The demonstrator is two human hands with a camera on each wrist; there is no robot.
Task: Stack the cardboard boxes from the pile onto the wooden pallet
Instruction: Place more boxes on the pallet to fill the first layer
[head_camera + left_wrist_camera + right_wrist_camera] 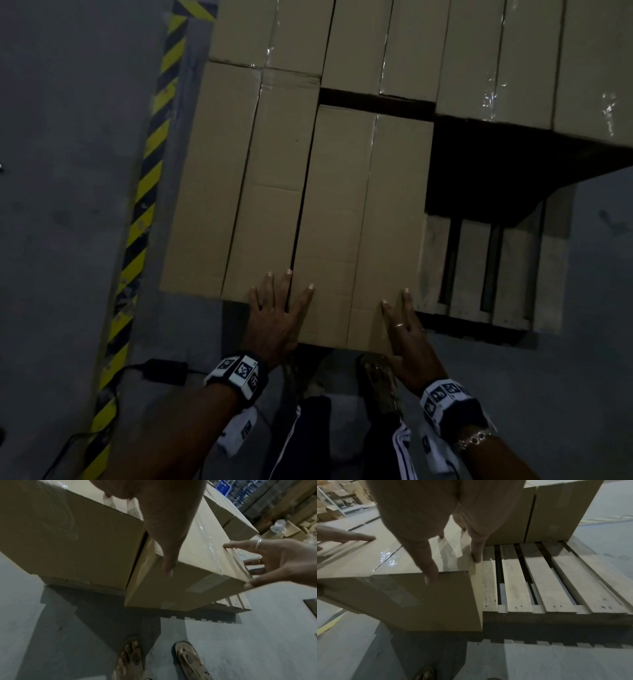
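Note:
A long cardboard box [359, 222] lies on the wooden pallet [476, 274], its near end overhanging the pallet's front edge. My left hand [277, 308] lies flat with spread fingers on the box's near left corner, bridging the gap to the neighbouring box [239, 188]. At the near right corner my right hand [407, 329] presses flat on top. In the right wrist view its thumb touches the near edge of the box [428, 601] and its little finger hangs over the right side. The left wrist view shows the box [197, 555] and right hand [278, 561].
Taller taped boxes [445, 51] stand along the back of the pallet. Bare slats [556, 581] lie to the right of the box. A yellow-black floor stripe [144, 192] runs on the left, with a black adapter and cable [164, 371]. My sandalled feet [130, 660] stand by the pallet.

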